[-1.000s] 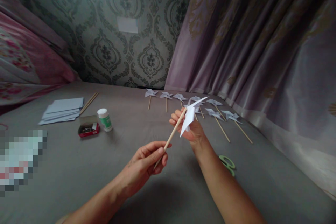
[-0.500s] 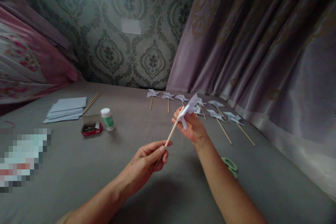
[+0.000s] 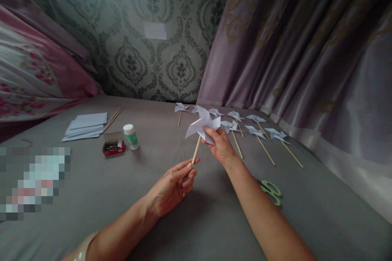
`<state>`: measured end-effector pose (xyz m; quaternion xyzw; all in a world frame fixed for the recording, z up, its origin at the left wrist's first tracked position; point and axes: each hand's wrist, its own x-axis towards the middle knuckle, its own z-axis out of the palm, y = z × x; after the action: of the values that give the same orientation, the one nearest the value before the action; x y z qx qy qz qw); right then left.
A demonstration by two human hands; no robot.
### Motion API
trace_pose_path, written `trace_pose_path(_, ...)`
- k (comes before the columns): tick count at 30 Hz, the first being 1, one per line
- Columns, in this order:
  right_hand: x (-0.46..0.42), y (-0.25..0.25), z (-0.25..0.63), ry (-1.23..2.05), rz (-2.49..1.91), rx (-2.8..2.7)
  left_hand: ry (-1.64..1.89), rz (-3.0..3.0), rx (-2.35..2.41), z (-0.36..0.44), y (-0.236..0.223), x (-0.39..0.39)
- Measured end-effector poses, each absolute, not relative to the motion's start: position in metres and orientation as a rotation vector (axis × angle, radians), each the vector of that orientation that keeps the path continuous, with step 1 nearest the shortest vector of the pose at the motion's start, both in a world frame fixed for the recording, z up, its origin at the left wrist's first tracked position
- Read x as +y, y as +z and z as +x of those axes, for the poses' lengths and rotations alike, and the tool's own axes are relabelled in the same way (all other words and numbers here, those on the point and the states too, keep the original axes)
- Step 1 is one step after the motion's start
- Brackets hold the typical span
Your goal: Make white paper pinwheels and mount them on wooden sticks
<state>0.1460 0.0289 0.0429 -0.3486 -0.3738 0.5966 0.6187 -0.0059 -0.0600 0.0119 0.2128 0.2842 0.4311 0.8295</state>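
A white paper pinwheel (image 3: 202, 123) on a wooden stick (image 3: 197, 151) is held up in front of me, its blades facing my way. My left hand (image 3: 173, 185) is closed round the lower part of the stick. At the head, my right hand (image 3: 222, 144) has thumb and fingers on the paper near the middle, with some fingers hidden behind the blades. Several finished-looking pinwheels (image 3: 233, 126) lie in rows on the grey sheet behind, their sticks pointing toward me. Green-handled scissors (image 3: 271, 191) lie beside my right forearm, which partly covers them.
Left on the grey sheet (image 3: 128, 212) are a stack of white paper (image 3: 87, 124), loose sticks (image 3: 113, 118), an opened red box of small metal pieces (image 3: 114, 147) and a white-and-green bottle (image 3: 131, 136). A blurred-out item (image 3: 39, 183) lies far left. Curtains (image 3: 290, 69) hang at right.
The pinwheel's head has turned from edge-on to facing me. My right hand has shifted from behind it, and its thumb now rests on the front. My left hand keeps its hold on the stick.
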Motion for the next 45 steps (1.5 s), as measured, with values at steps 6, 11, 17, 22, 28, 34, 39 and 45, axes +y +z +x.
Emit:
trace_pose_path(6,0.036,0.023,0.145,1.421,-0.902,-0.817,0.899,0.366,0.637,-0.005,0.009,-0.057)
trace_pose_path(11,0.043,0.003,0.143,1.452,-0.984,-0.728,0.880,0.320,0.749,-0.003,0.010,-0.055)
trace_pose_path(17,0.047,-0.015,0.140,1.473,-0.939,-0.643,0.863,0.303,0.774,-0.002,0.006,-0.055)
trace_pose_path(22,0.046,-0.019,0.142,1.489,-0.961,-0.621,0.844,0.301,0.775,-0.002,0.003,-0.054)
trace_pose_path(28,0.045,-0.020,0.141,1.495,-0.974,-0.600,0.827,0.301,0.817,-0.002,0.005,-0.055)
trace_pose_path(34,0.046,-0.023,0.140,1.509,-0.980,-0.577,0.816,0.284,0.819,-0.002,0.006,-0.054)
trace_pose_path(39,0.047,-0.025,0.139,1.491,-1.003,-0.564,0.816,0.292,0.842,-0.002,0.007,-0.053)
trace_pose_path(45,0.046,-0.021,0.138,1.530,-1.095,-0.647,0.802,0.490,0.933,0.000,0.007,-0.056)
